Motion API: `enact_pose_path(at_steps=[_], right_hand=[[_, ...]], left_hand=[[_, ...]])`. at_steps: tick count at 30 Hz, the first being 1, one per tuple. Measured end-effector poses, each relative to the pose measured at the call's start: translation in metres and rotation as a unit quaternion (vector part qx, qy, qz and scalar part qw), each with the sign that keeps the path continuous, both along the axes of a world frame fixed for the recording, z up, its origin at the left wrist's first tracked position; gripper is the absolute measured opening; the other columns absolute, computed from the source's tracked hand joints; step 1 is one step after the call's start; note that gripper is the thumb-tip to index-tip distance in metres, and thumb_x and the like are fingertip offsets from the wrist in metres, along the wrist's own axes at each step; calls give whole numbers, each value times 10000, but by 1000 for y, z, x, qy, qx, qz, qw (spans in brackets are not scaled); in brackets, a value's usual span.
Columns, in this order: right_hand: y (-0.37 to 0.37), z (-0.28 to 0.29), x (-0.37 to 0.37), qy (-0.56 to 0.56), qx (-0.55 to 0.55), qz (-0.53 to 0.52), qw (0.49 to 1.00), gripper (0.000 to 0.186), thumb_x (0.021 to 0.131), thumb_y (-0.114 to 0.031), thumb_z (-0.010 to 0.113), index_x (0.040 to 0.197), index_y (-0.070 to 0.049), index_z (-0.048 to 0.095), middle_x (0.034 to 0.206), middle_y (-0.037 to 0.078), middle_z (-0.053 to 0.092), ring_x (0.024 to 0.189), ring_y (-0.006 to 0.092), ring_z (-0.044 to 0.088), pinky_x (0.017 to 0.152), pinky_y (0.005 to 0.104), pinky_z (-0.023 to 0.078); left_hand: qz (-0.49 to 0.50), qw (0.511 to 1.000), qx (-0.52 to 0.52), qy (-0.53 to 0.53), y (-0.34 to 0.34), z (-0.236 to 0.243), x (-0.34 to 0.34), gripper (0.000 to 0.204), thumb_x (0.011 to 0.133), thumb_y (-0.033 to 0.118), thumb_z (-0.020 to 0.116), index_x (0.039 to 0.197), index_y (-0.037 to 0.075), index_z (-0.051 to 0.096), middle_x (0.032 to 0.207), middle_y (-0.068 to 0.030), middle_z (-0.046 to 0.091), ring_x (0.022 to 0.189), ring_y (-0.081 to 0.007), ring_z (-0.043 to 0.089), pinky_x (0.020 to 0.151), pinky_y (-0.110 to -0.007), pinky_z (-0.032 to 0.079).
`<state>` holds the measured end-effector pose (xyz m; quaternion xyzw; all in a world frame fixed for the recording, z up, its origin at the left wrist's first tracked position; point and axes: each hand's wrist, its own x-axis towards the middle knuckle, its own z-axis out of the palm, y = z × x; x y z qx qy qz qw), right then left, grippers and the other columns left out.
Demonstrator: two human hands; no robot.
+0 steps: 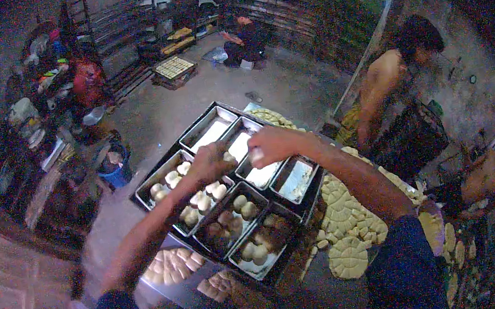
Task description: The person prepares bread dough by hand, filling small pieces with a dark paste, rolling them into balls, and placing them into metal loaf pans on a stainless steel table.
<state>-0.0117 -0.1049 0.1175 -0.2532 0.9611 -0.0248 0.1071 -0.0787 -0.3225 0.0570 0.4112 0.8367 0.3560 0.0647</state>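
Observation:
Several metal loaf tins [216, 257] sit side by side on a dark tray in front of me. Paired dough balls [255, 253] fill the left and near tins, while the far and right ones show pale bottoms. My left hand [210, 161] is over the middle tins, its fingers closed around a dough ball [229, 156] at their tips. Just right of it, my right hand [276, 144] is closed above a pale-bottomed tin [263, 176], with a whitish dough piece partly hidden in its fingers. Scored dough rounds [347, 258] lie to the right of the tray.
More divided dough [171, 266] lies at the tray's near left. At right, a co-worker [385, 75] leans over; another person [245, 38] sits low at the back. Dark racks [116, 30] line the far wall. A blue bucket [115, 173] stands on the left.

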Motion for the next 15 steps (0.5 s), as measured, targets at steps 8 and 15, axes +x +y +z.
enact_pose_path(at_steps=[8, 15], right_hand=[[7, -14, -143, 23, -11, -68, 997, 392, 667, -336, 716, 946, -63, 679, 881, 184, 682, 852, 369, 659, 730, 465, 518], [-2, -63, -194, -3, 29, -22, 999, 311, 661, -215, 715, 917, -49, 651, 938, 191, 669, 896, 361, 651, 773, 446, 524]], left_hand=[[65, 997, -8, 35, 36, -53, -125, 429, 657, 257, 695, 988, -13, 655, 867, -263, 664, 807, -412, 663, 730, -484, 532], [42, 994, -85, 58, 32, -69, -135, 434, 733, 204, 685, 1136, 62, 608, 984, -220, 659, 929, -393, 649, 800, -494, 534]])
